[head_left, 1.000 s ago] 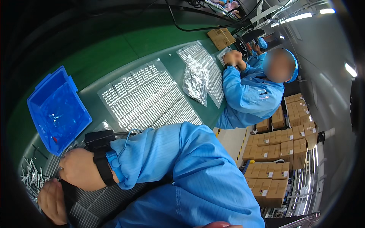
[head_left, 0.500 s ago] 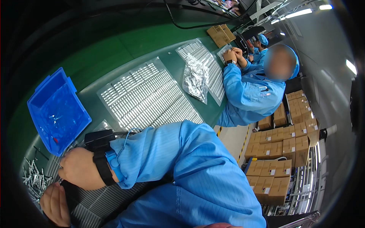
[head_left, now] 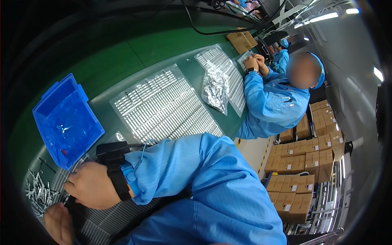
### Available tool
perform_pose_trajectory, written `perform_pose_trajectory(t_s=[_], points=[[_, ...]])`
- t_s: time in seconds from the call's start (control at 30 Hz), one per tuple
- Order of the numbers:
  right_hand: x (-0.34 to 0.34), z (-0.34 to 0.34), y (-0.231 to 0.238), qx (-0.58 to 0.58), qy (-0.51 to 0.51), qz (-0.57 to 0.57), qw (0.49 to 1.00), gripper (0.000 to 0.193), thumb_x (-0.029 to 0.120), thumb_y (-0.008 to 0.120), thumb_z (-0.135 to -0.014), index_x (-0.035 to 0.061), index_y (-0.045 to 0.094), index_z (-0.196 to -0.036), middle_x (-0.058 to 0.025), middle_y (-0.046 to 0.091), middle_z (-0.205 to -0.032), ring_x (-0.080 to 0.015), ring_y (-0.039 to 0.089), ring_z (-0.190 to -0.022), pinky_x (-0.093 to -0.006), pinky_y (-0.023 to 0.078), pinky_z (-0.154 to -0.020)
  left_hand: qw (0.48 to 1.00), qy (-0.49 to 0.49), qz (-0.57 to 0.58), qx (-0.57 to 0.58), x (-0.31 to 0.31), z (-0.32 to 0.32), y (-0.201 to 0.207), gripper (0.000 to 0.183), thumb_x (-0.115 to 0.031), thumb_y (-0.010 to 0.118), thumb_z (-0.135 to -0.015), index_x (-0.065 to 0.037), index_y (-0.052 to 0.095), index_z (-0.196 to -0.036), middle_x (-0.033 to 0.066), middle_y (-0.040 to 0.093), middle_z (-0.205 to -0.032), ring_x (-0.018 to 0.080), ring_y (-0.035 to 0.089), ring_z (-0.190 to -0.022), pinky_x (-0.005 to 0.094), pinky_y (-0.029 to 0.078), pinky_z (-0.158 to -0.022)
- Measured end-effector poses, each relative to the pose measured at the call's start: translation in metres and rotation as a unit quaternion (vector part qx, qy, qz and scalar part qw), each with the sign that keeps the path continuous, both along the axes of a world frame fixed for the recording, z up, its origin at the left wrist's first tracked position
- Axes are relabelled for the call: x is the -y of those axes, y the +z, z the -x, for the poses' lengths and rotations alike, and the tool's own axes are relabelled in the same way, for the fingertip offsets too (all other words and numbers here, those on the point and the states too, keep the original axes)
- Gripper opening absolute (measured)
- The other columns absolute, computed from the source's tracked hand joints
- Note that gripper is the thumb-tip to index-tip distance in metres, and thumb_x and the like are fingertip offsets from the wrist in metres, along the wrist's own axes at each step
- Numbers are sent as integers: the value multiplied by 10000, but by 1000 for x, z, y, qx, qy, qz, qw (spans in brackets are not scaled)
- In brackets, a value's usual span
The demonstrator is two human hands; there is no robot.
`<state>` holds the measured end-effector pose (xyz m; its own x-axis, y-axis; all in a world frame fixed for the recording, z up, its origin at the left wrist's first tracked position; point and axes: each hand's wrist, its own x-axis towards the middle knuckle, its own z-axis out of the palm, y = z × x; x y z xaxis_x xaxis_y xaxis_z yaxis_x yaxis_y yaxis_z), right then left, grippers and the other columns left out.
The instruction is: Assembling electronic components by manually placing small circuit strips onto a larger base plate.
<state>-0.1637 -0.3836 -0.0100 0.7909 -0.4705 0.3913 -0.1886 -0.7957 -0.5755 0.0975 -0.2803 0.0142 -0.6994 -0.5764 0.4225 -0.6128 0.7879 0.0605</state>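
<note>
The green bench [head_left: 195,77] is spread from the lower left to the upper middle of the frame, and cardboard boxes [head_left: 302,163] are stacked at the right. A co-worker [head_left: 277,108], dressed in blue, is seen at the upper right. Near the middle, a large clear sheet [head_left: 163,108] is laid on the bench, covered with rows of silver strips. A blue bin [head_left: 59,96] is set to its left, and to its right a crumpled clear bag [head_left: 215,90] is rested on a second sheet [head_left: 234,79]. At the lower left, a striped sheet [head_left: 107,218] is partly covered by the right hand [head_left: 96,185], whose fingers are curled toward those of the left hand [head_left: 58,224] just below. Whether anything is clamped by either hand's fingers cannot be told. Loose silver pieces [head_left: 40,194] are heaped just left of both hands.
</note>
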Motion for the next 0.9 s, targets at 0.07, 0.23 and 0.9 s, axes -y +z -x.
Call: perform_pose_trajectory(t_s=[0.07,0.23,0.9], points=[[-2,0,-2,36,-9,1,999,224,178,691,-734,6,622,-859,-116,619,-820,-300,669,-768,-424,544,-622,997,32,-13,-67,1,-4,-10,158,50,647,-868,77,646,-1024,239,673,-1010,389,678,-863,465,572,-795],[-2,2,-6,52,50,62,995,178,176,681,-782,17,622,-836,-119,606,-847,-304,656,-800,-421,541,-641,993,85,-50,-66,-2,38,43,75,30,734,-859,25,712,-931,159,734,-912,295,727,-791,361,604,-721],[-5,6,-3,4,68,-29,997,156,208,708,-764,56,679,-746,-109,657,-783,-322,677,-742,-444,536,-662,914,225,-256,-219,-31,20,-8,160,14,804,-807,20,727,-946,164,735,-884,298,710,-755,359,572,-701]])
